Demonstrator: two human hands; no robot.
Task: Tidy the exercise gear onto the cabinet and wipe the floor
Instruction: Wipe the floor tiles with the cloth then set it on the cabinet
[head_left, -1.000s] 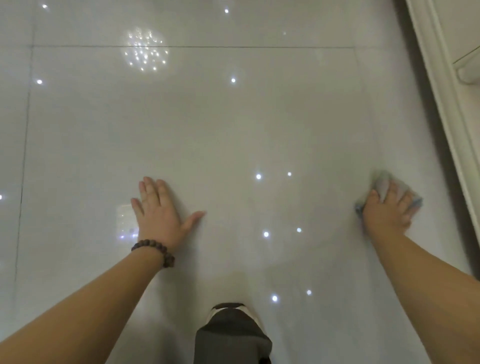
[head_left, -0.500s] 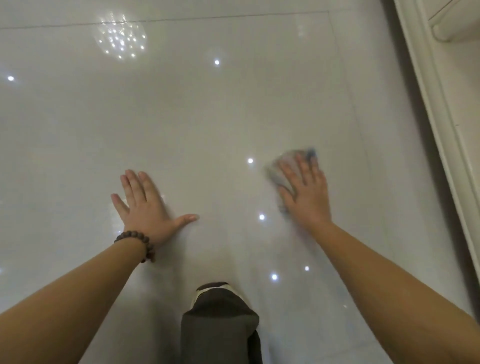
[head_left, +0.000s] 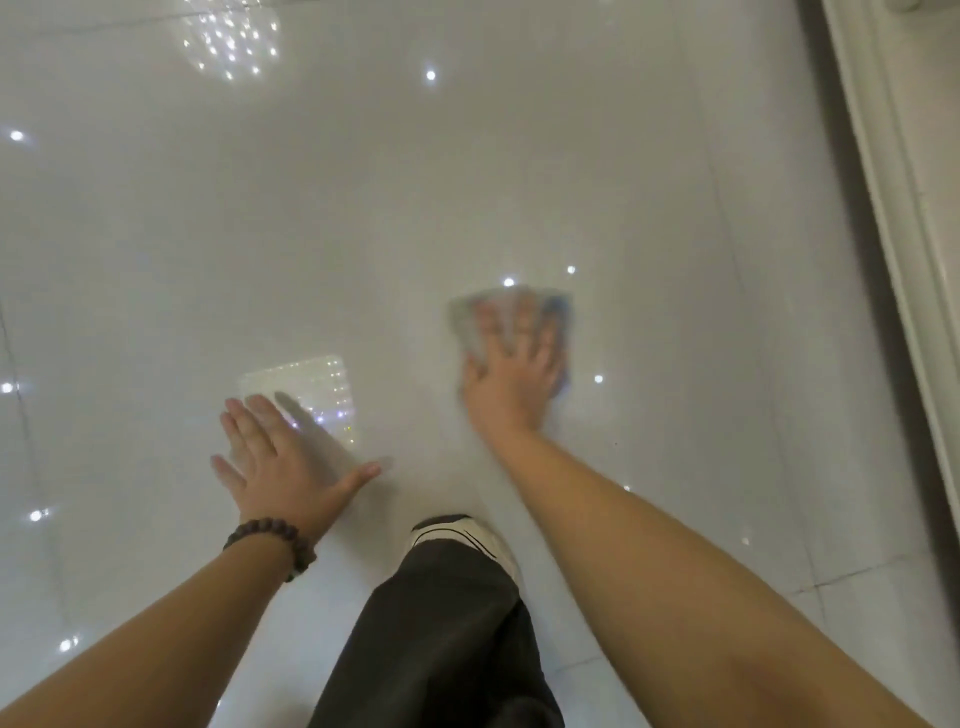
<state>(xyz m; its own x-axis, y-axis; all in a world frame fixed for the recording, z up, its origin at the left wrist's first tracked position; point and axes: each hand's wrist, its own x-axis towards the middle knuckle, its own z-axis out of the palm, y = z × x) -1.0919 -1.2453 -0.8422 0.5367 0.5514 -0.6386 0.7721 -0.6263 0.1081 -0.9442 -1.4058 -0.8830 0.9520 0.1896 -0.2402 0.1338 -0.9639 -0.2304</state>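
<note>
The cloth (head_left: 511, 325) lies flat on the floor (head_left: 467, 171), pinned under our right hand (head_left: 514, 382), whose fingers are spread wide and press down rather than curl round it; hand and cloth are blurred with motion. A second ago the cloth was far out to the right near the white baseboard (head_left: 883, 218); it has since swept left to the middle of the tile, so we judge the wiping stroke is well under way and this patch is being covered pass by pass. Our left hand (head_left: 283, 467) is open, palm flat on the floor, holding nothing and propping us up much where it was before, a bead bracelet (head_left: 272, 543) at the wrist. Between our arms show a dark trouser leg (head_left: 441, 623) and a shoe (head_left: 467, 535). No exercise gear or cabinet is in view. We can read no writing or brand anywhere.
</note>
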